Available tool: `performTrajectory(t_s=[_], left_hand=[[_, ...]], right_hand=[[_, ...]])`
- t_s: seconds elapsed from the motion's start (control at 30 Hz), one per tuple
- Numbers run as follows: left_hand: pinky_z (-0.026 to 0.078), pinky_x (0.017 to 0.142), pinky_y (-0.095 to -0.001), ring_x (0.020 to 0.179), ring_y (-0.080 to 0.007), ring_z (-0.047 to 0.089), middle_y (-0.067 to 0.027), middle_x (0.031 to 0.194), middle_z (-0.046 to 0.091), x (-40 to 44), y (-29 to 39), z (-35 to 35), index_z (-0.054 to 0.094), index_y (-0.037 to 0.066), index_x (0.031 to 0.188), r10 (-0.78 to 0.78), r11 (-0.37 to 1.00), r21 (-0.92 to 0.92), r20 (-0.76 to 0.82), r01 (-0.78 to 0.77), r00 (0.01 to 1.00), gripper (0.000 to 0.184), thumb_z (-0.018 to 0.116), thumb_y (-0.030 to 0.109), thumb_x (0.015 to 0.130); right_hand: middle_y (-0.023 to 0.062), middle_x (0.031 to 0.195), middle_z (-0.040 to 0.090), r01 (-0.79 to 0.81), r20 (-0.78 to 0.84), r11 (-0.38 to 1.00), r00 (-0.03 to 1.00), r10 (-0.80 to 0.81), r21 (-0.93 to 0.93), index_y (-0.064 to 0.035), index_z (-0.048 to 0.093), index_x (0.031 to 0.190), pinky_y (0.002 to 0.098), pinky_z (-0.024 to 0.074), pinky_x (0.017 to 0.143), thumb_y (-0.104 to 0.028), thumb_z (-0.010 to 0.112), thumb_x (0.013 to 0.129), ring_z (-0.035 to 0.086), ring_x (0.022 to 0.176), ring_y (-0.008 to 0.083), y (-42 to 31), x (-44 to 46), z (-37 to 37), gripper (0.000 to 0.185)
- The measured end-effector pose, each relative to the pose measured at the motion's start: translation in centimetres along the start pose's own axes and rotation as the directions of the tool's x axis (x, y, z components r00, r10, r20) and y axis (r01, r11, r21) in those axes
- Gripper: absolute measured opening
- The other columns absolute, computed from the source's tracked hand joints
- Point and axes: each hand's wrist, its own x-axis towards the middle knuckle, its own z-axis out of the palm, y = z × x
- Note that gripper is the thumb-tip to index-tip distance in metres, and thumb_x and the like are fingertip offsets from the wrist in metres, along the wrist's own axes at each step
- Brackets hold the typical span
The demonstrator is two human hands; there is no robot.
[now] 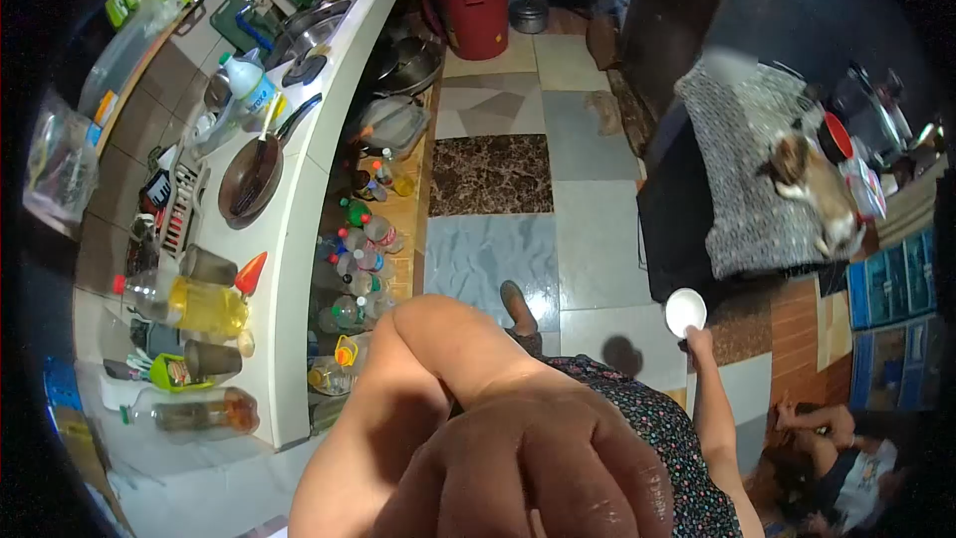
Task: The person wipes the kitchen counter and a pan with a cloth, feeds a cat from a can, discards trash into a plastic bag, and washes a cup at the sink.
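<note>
My left hand (538,468) is raised very close to the camera, the back of it and its knuckles filling the bottom middle. Its fingers stretch toward the lower edge with slight gaps between them; the tips are out of frame, and nothing shows in them. Out to the right, my right hand (700,340) grips the rim of a white bowl (685,312). The bowl is held above the tiled floor, beside the dark, cloth-covered table, and its inside faces up. No contents can be made out in it.
A white counter (299,209) at left carries a frying pan (251,179), an oil bottle (189,304) and a brown-liquid bottle (194,411). Bottles stand on the shelf below. A red bucket (473,15) stands ahead. A cat (822,194) lies on the grey cloth (737,169). Another person (836,468) sits lower right.
</note>
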Motion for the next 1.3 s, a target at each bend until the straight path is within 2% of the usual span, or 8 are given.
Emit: performTrajectory(t_s=[0.27, 0.33, 0.5, 0.77, 0.87, 0.97, 1.1, 1.3], left_hand=[[0.044, 0.069, -0.0307, 0.073, -0.0219, 0.054, -0.0083, 0.080, 0.054, 6.8, -3.2, -23.5, 0.051, 0.004, 0.087, -0.099, 0.843, 0.532, 0.298, -0.079, 0.950, 0.021, 0.061, 0.017, 0.075], [0.043, 0.076, -0.0330, 0.084, -0.0226, 0.053, -0.0113, 0.092, 0.052, 7.5, -4.0, -30.8, 0.049, 0.002, 0.095, -0.404, 0.456, 0.867, 0.002, 0.199, 0.915, 0.033, 0.064, 0.024, 0.074], [0.042, 0.081, -0.0382, 0.100, -0.0272, 0.047, -0.0184, 0.114, 0.042, 1.0, -9.2, -46.5, 0.023, 0.007, 0.126, -0.599, -0.008, 0.294, -0.767, 0.956, 0.231, 0.067, 0.055, 0.042, 0.079], [0.041, 0.082, -0.0424, 0.104, -0.0196, 0.042, -0.0087, 0.113, 0.040, 4.1, -10.5, -60.6, 0.020, 0.017, 0.131, -0.466, 0.256, -0.111, -0.884, 0.960, 0.022, 0.066, 0.053, 0.042, 0.080], [0.042, 0.079, -0.0321, 0.095, -0.0161, 0.047, -0.0039, 0.108, 0.045, 5.7, -9.4, -65.2, 0.035, 0.009, 0.120, -0.245, 0.548, -0.061, -0.965, 0.835, 0.090, 0.050, 0.054, 0.033, 0.081], [0.040, 0.082, -0.0299, 0.095, -0.0156, 0.048, -0.0063, 0.105, 0.048, 4.7, -7.8, -71.2, 0.039, 0.005, 0.117, 0.062, 0.388, 0.323, -0.944, 0.863, 0.325, 0.046, 0.051, 0.033, 0.082], [0.038, 0.088, -0.0313, 0.101, -0.0189, 0.047, -0.0092, 0.108, 0.049, 8.7, -3.9, -72.0, 0.042, 0.004, 0.116, 0.152, 0.675, 0.195, -0.980, 0.711, 0.125, 0.046, 0.047, 0.036, 0.083], [0.034, 0.093, -0.0387, 0.112, -0.0261, 0.043, -0.0145, 0.124, 0.041, 10.8, 3.8, -77.3, 0.031, 0.002, 0.126, 0.374, 0.815, 0.369, -0.924, 0.447, 0.082, 0.056, 0.038, 0.040, 0.086]], right_hand=[[0.0149, 0.071, 0.059, 0.280, 0.322, 0.952, 0.919, -0.228, -0.125, 0.0164, 0.053, 0.085, 0.0323, 0.0451, 0.048, -0.022, 0.052, 0.076, 0.057, 0.055, 0.0211, -24.8, 4.6, 13.0, 0.040], [0.0149, 0.068, 0.059, 0.339, 0.415, 0.932, 0.872, -0.260, -0.127, 0.0166, 0.055, 0.082, 0.0319, 0.0455, 0.050, -0.025, 0.052, 0.076, 0.058, 0.058, 0.0211, -30.0, 6.1, 16.2, 0.042], [0.0154, 0.073, 0.060, 0.431, 0.555, 0.902, 0.745, -0.371, 0.025, 0.0140, 0.057, 0.081, 0.0306, 0.0432, 0.054, -0.028, 0.050, 0.078, 0.058, 0.062, 0.0197, -41.6, 9.5, 24.6, 0.042], [0.0243, 0.090, 0.058, 0.810, 0.750, 0.583, 0.423, -0.509, -0.062, 0.0097, 0.053, 0.095, 0.0357, 0.0429, 0.073, -0.032, 0.048, 0.078, 0.058, 0.082, 0.0321, -60.6, 11.8, 38.0, 0.045], [0.0212, 0.082, 0.057, 0.948, 0.822, 0.265, 0.006, -0.570, 0.177, 0.0032, 0.054, 0.090, 0.0391, 0.0426, 0.069, -0.025, 0.045, 0.079, 0.055, 0.077, 0.0345, -66.6, 13.3, 43.9, 0.032], [0.0194, 0.078, 0.054, 0.912, 0.831, 0.084, -0.324, -0.451, 0.401, -0.0008, 0.055, 0.086, 0.0392, 0.0411, 0.067, -0.027, 0.043, 0.081, 0.053, 0.075, 0.0323, -72.1, 13.6, 48.9, 0.029], [0.0158, 0.078, 0.053, 0.888, 0.906, 0.207, -0.372, -0.200, 0.410, -0.0013, 0.056, 0.084, 0.0364, 0.0409, 0.068, -0.032, 0.042, 0.084, 0.051, 0.074, 0.0278, -80.5, 9.9, 54.1, 0.034], [0.0143, 0.076, 0.049, 0.727, 0.641, -0.028, -0.622, -0.449, 0.686, -0.0034, 0.047, 0.084, 0.0373, 0.0407, 0.063, -0.008, 0.055, 0.077, 0.050, 0.068, 0.0276, -91.8, 6.6, 65.1, 0.012]])
